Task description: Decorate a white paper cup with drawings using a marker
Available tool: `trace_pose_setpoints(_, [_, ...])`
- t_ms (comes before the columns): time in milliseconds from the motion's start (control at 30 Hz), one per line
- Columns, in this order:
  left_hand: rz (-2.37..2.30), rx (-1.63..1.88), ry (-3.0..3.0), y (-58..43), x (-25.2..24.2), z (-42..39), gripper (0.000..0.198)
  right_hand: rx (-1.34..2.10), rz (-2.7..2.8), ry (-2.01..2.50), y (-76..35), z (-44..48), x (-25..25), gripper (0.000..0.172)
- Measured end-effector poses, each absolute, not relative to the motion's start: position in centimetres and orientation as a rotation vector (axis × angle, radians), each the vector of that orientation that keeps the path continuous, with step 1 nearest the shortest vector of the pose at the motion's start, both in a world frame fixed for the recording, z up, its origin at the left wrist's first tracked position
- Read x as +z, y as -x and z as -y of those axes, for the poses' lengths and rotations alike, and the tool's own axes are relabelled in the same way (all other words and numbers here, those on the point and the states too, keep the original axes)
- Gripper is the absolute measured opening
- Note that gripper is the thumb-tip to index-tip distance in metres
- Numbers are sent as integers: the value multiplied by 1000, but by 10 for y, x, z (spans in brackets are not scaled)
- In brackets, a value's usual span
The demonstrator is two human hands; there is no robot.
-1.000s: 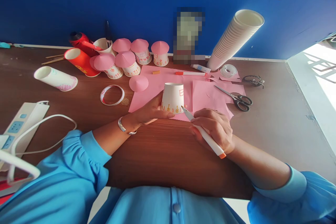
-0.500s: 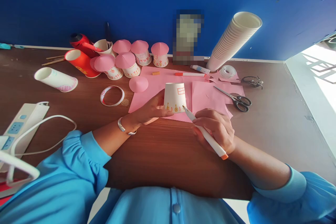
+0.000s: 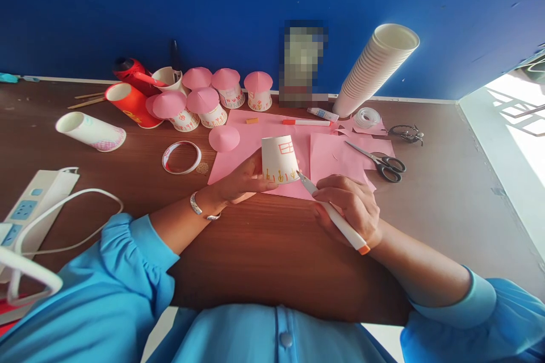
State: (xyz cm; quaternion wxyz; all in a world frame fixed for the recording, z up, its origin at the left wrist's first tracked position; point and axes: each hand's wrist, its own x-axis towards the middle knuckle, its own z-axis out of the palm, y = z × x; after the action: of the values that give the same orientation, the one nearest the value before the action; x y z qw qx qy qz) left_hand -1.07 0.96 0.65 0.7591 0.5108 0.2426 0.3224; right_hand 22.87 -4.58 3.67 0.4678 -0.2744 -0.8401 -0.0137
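Observation:
Held upside down in my left hand [image 3: 244, 181] is a white paper cup [image 3: 277, 157], tilted slightly. It bears a red window drawing and yellow-brown plant marks along its rim; my fingers behind it are hidden. My right hand [image 3: 351, 207] grips a white marker [image 3: 336, 218] with an orange end, its tip at the cup's lower right edge. Pink paper sheets [image 3: 251, 154] lie beneath and behind the cup. A pink paper cone [image 3: 224, 138] rests on their left edge, and a small orange marker cap [image 3: 252, 121] lies farther back.
Several decorated cups with pink cone roofs [image 3: 203, 101] stand along the back. A tall stack of paper cups [image 3: 374, 71] leans at the wall. Scissors [image 3: 385, 167], a red marker [image 3: 306, 122], clear tape [image 3: 367, 118], a tape ring [image 3: 181, 157] and a power strip [image 3: 32, 210] lie around.
The cup has shifted slightly left and tilted a little in my left hand. One more yellow-brown plant mark shows near the marker tip. My right hand has barely moved.

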Motion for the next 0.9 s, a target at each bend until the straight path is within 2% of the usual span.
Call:
trace_pose_setpoints(367, [-557, 691, -1098, 13, -3, -11, 69, -20, 2057, 671, -227, 44, 36, 10])
trace_pose_setpoints(533, [-516, 698, -1120, 10, 4, -11, 62, -47, 2063, 686, -231, 47, 34, 11])
trace_pose_setpoints(700, [-545, 696, -1117, 12, -3, -12, 72, 64, 2014, 759, -237, 43, 21, 40])
trace_pose_setpoints(767, [-537, 693, -1113, 13, -6, -12, 73, 209, 1935, 807, -238, 35, 16, 42])
trace_pose_setpoints(900, [-496, 654, -1119, 13, -4, -13, 69, 410, 1937, 760, -240, 15, 11, 86])
